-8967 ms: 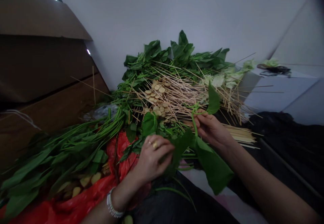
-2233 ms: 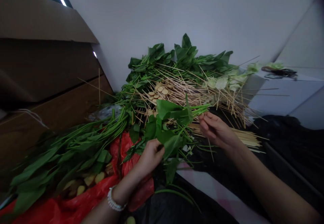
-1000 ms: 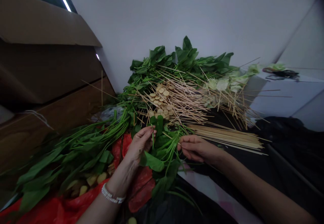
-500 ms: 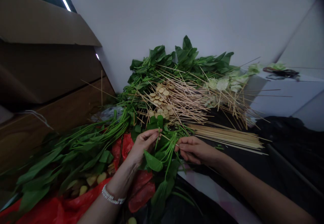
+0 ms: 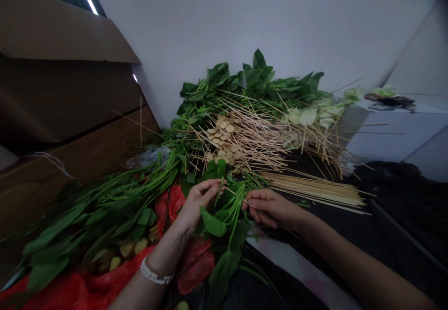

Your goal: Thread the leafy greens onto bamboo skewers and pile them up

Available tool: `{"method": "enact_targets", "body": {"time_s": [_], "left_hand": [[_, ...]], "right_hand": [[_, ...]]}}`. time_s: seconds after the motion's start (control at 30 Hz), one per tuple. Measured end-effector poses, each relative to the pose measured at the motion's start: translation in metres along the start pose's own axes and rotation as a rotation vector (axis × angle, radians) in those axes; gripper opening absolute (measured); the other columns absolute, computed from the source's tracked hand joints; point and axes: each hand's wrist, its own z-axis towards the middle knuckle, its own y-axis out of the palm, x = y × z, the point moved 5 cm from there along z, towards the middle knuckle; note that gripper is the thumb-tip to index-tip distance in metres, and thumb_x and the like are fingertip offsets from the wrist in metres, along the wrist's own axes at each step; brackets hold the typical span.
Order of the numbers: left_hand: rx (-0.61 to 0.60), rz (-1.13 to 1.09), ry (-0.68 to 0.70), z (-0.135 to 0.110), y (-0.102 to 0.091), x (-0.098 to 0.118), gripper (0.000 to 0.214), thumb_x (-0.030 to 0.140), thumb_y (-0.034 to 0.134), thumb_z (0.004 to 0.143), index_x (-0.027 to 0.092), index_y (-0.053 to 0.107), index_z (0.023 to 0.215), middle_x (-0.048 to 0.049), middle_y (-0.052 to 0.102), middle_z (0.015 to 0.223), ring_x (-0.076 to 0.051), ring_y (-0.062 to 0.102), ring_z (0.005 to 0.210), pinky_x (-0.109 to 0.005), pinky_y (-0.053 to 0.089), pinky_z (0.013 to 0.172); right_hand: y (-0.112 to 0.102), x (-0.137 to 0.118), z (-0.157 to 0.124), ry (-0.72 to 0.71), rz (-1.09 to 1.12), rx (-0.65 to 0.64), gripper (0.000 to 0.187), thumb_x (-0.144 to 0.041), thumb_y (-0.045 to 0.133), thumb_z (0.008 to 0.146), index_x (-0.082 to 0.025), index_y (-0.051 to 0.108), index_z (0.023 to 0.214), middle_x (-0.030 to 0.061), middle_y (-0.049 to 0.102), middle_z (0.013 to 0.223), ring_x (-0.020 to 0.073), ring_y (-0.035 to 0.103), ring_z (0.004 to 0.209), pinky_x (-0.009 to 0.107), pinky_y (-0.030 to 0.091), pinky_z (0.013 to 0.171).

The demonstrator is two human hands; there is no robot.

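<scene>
My left hand (image 5: 199,202) and my right hand (image 5: 268,207) face each other over a bunch of leafy green stems (image 5: 227,214). A thin wooden skewer (image 5: 235,194) runs between them, pinched by my right fingertips. My left fingers close around a green stem, with the skewer's far end at their tips. Behind the hands lies a heap of loose skewers (image 5: 252,144) with round tan slices (image 5: 222,137) on it. A tied-looking row of straight skewers (image 5: 311,191) lies to the right of my right hand.
Long-stemmed greens (image 5: 105,198) and pale yellow chunks (image 5: 140,245) lie on a red plastic bag (image 5: 196,265) at lower left. Brown boards (image 5: 70,100) rise on the left, a white wall (image 5: 245,20) stands behind, and black cloth (image 5: 395,193) covers the right.
Compared with the oldest frames, the leafy bunch sits lower and my hands are closer, with the skewer between them. Over the last half second, my hands have barely moved.
</scene>
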Motion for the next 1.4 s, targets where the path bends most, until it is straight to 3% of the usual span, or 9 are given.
{"method": "enact_targets", "body": {"time_s": [0.13, 0.67, 0.8, 1.0, 1.4], "left_hand": [[0.033, 0.009, 0.029, -0.0016, 0.0005, 0.0046, 0.030, 0.031, 0.084, 0.066, 0.017, 0.078, 0.091, -0.0040, 0.075, 0.084, -0.008, 0.060, 0.065, -0.017, 0.046, 0.065], [0.043, 0.159, 0.052, -0.0032, 0.0020, 0.0028, 0.031, 0.037, 0.082, 0.068, 0.015, 0.078, 0.089, -0.0032, 0.073, 0.074, -0.010, 0.057, 0.062, -0.020, 0.044, 0.061], [0.048, 0.122, 0.063, -0.0024, 0.0010, 0.0049, 0.036, 0.035, 0.085, 0.063, 0.017, 0.076, 0.093, -0.0011, 0.071, 0.072, -0.011, 0.060, 0.064, -0.020, 0.045, 0.062], [0.064, 0.154, 0.059, -0.0024, -0.0002, 0.0085, 0.028, 0.036, 0.086, 0.061, 0.015, 0.073, 0.073, 0.0003, 0.067, 0.064, -0.010, 0.057, 0.059, -0.020, 0.044, 0.059], [0.000, 0.239, 0.035, -0.0021, 0.0063, 0.0027, 0.030, 0.041, 0.086, 0.059, 0.015, 0.075, 0.070, -0.0014, 0.070, 0.063, -0.012, 0.059, 0.059, -0.022, 0.045, 0.060]], "right_hand": [[-0.0002, 0.0015, 0.0004, 0.008, -0.009, -0.001, 0.023, -0.034, 0.058, 0.089, -0.012, 0.063, 0.091, -0.0044, 0.061, 0.056, 0.0009, 0.034, 0.027, 0.017, 0.017, 0.032], [0.0018, 0.0053, 0.0018, 0.009, 0.009, 0.002, 0.021, -0.033, 0.058, 0.088, -0.013, 0.064, 0.091, -0.0039, 0.062, 0.057, 0.0011, 0.036, 0.027, 0.016, 0.019, 0.032], [0.0006, 0.0058, 0.0026, -0.007, 0.009, 0.001, 0.020, -0.032, 0.058, 0.089, -0.013, 0.064, 0.091, -0.0036, 0.063, 0.058, 0.0011, 0.036, 0.027, 0.016, 0.017, 0.032], [0.0024, 0.0035, 0.0010, -0.005, 0.001, 0.012, 0.019, -0.031, 0.056, 0.089, -0.013, 0.064, 0.091, -0.0037, 0.062, 0.058, 0.0011, 0.035, 0.028, 0.017, 0.017, 0.032], [0.0038, 0.0083, 0.0024, 0.010, -0.010, 0.004, 0.023, -0.036, 0.059, 0.088, -0.013, 0.064, 0.091, -0.0046, 0.061, 0.057, 0.0010, 0.037, 0.028, 0.015, 0.022, 0.031]]}}
